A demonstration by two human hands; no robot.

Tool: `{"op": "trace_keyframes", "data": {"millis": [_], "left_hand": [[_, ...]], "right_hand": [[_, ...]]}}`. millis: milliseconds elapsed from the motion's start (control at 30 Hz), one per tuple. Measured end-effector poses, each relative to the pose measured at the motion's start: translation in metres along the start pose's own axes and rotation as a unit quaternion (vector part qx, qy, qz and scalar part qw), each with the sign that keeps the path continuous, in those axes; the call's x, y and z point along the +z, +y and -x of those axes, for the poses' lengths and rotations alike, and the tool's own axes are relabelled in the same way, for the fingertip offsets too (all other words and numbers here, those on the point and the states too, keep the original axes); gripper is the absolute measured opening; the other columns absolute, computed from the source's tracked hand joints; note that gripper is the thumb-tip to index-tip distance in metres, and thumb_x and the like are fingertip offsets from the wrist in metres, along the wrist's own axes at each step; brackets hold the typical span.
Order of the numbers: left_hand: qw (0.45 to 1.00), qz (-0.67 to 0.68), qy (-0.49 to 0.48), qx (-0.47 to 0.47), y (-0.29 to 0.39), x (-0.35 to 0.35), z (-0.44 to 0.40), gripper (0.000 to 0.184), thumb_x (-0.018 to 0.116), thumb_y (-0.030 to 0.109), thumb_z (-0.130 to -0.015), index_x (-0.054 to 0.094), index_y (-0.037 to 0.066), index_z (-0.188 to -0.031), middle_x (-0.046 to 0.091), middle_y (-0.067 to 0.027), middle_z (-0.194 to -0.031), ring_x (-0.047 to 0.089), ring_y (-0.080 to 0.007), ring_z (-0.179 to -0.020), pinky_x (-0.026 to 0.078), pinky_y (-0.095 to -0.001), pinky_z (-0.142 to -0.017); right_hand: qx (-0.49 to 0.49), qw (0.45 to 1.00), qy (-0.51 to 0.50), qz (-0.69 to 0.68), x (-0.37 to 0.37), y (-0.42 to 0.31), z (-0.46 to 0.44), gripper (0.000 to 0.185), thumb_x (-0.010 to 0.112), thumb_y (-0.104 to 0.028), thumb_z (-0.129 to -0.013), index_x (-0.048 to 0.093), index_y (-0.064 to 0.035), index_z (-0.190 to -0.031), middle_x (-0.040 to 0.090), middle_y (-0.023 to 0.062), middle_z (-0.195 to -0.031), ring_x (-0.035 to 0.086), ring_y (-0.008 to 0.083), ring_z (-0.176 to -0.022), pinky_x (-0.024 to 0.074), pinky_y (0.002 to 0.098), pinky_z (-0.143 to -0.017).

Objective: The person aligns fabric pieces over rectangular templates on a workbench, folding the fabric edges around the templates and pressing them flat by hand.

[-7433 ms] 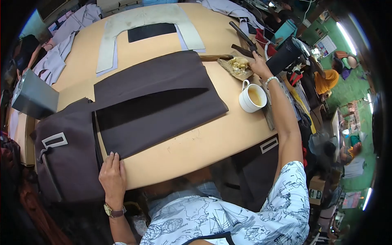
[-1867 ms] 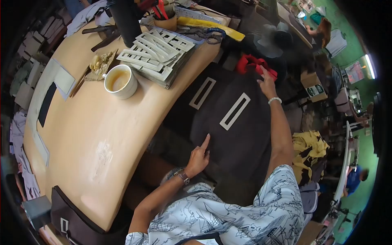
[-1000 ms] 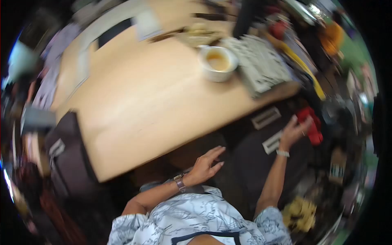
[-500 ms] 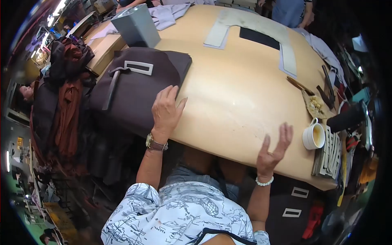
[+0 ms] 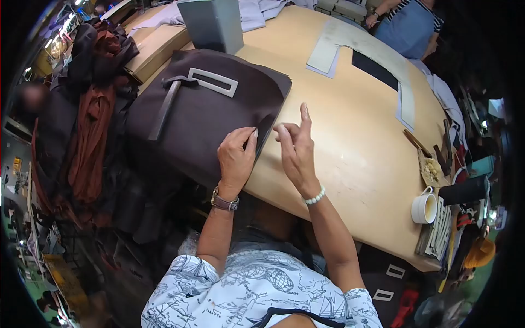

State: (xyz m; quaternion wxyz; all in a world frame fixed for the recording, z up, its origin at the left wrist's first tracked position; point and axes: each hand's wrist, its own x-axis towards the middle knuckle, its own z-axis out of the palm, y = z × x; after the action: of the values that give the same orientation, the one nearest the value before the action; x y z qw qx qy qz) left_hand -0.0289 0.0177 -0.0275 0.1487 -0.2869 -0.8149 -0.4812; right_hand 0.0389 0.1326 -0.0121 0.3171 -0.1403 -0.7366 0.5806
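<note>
A stack of dark brown, leather-like sheets (image 5: pixel 213 117) lies on the left part of the table, its right edge slightly raised near my fingers. My left hand (image 5: pixel 237 158), with a watch on the wrist, is closed in a pinch at that edge, gripping the top sheet. Just right of the stack my right hand (image 5: pixel 298 153), wearing a bead bracelet, is held over the table with nothing in it. Its index finger points away from me while the others are partly bent. On the sheets rest a hammer (image 5: pixel 165 109) and a pale rectangular frame (image 5: pixel 213 82).
A grey metal block (image 5: pixel 212 27) stands behind the stack. Farther right lies a pale U-shaped piece (image 5: pixel 350 38) on the table (image 5: pixel 350 180). A white cup (image 5: pixel 424 208) sits at the right edge near tools. Another person in a blue apron (image 5: pixel 407 27) stands across.
My right hand has moved left from the table's right side toward the stack. My left hand has gone from spread fingers to a pinch at the sheet's edge. The view has shifted.
</note>
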Motion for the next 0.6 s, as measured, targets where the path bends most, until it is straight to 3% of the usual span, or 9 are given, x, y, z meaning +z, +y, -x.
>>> {"op": "trace_keyframes", "data": {"millis": [67, 200, 267, 300, 333, 400, 467, 500, 600], "left_hand": [[1.000, 0.020, -0.004, -0.009, -0.001, -0.001, -0.001, 0.016, 0.062, 0.013, -0.082, 0.067, 0.000, -0.091, 0.066, -0.0142, -0.093, 0.063, -0.0306, -0.084, 0.049, -0.0369, -0.075], [0.998, 0.025, -0.044, 0.044, -0.018, -0.019, -0.016, 0.023, 0.070, 0.018, -0.076, 0.067, 0.000, -0.090, 0.065, -0.0153, -0.097, 0.062, -0.0312, -0.088, 0.049, -0.0365, -0.079], [0.995, -0.079, 0.000, 0.068, -0.029, -0.046, -0.042, 0.026, 0.070, 0.020, -0.075, 0.066, 0.000, -0.092, 0.065, -0.0165, -0.096, 0.061, -0.0327, -0.092, 0.047, -0.0389, -0.084], [0.985, -0.146, 0.023, 0.088, -0.047, -0.060, -0.058, 0.029, 0.069, 0.021, -0.076, 0.064, -0.001, -0.096, 0.063, -0.0188, -0.101, 0.058, -0.0346, -0.097, 0.045, -0.0404, -0.087], [0.971, -0.231, 0.036, 0.047, -0.062, -0.075, -0.072, 0.036, 0.069, 0.022, -0.078, 0.062, 0.001, -0.107, 0.059, -0.0207, -0.113, 0.054, -0.0338, -0.108, 0.042, -0.0402, -0.093], [0.927, -0.373, 0.046, 0.013, -0.112, -0.094, -0.092, 0.052, 0.064, 0.027, -0.081, 0.050, 0.010, -0.128, 0.052, -0.0215, -0.122, 0.048, -0.0355, -0.115, 0.041, -0.0418, -0.094], [0.915, -0.402, -0.010, -0.006, -0.153, -0.100, -0.103, 0.049, 0.060, 0.022, -0.084, 0.047, 0.015, -0.131, 0.057, -0.0182, -0.104, 0.054, -0.0337, -0.100, 0.046, -0.0440, -0.083], [0.914, -0.400, -0.063, -0.023, -0.154, -0.102, -0.109, 0.048, 0.059, 0.020, -0.085, 0.046, 0.016, -0.131, 0.058, -0.0171, -0.098, 0.056, -0.0332, -0.095, 0.047, -0.0444, -0.080], [0.911, -0.405, -0.072, -0.020, -0.148, -0.110, -0.116, 0.047, 0.056, 0.018, -0.086, 0.046, 0.019, -0.132, 0.058, -0.0157, -0.088, 0.059, -0.0327, -0.085, 0.048, -0.0449, -0.074]], "right_hand": [[0.035, 0.999, -0.012, -0.029, 0.020, -0.007, -0.013, 0.077, 0.057, -0.013, -0.088, 0.005, 0.0061, -0.142, 0.061, 0.0169, -0.088, 0.059, 0.0184, -0.077, 0.0476, 0.0267, -0.072], [-0.015, 0.998, 0.043, 0.047, 0.048, 0.013, -0.032, 0.080, 0.058, -0.011, -0.084, 0.005, 0.0086, -0.140, 0.060, 0.0263, -0.084, 0.061, 0.0315, -0.067, 0.0465, 0.0382, -0.060], [-0.084, 0.985, 0.083, 0.128, 0.053, 0.035, -0.034, 0.077, 0.055, -0.009, -0.085, 0.005, 0.0083, -0.140, 0.061, 0.0280, -0.085, 0.061, 0.0359, -0.070, 0.0463, 0.0413, -0.062], [-0.050, 0.987, 0.074, 0.131, 0.051, 0.031, -0.034, 0.075, 0.053, -0.006, -0.085, 0.005, 0.0077, -0.140, 0.059, 0.0311, -0.093, 0.061, 0.0395, -0.074, 0.0465, 0.0431, -0.065], [-0.017, 0.989, 0.064, 0.134, 0.050, 0.027, -0.033, 0.073, 0.051, -0.004, -0.085, 0.005, 0.0072, -0.141, 0.057, 0.0341, -0.101, 0.061, 0.0431, -0.078, 0.0467, 0.0450, -0.069], [0.079, 0.989, 0.039, 0.115, 0.048, 0.010, -0.034, 0.073, 0.051, -0.004, -0.085, 0.005, 0.0069, -0.141, 0.052, 0.0355, -0.111, 0.060, 0.0443, -0.081, 0.0472, 0.0447, -0.075], [0.119, 0.989, 0.032, 0.087, 0.049, 0.009, -0.033, 0.073, 0.051, -0.004, -0.086, 0.005, 0.0069, -0.141, 0.044, 0.0357, -0.123, 0.058, 0.0445, -0.091, 0.0449, 0.0436, -0.084], [0.106, 0.991, 0.040, 0.070, 0.052, 0.014, -0.034, 0.073, 0.050, -0.005, -0.086, 0.004, 0.0069, -0.141, 0.038, 0.0353, -0.129, 0.055, 0.0441, -0.100, 0.0424, 0.0426, -0.090], [0.010, 0.993, 0.090, 0.073, 0.045, 0.017, -0.031, 0.071, 0.050, -0.005, -0.087, 0.005, 0.0074, -0.141, 0.025, 0.0313, -0.141, 0.037, 0.0400, -0.125, 0.0296, 0.0392, -0.105]]}}
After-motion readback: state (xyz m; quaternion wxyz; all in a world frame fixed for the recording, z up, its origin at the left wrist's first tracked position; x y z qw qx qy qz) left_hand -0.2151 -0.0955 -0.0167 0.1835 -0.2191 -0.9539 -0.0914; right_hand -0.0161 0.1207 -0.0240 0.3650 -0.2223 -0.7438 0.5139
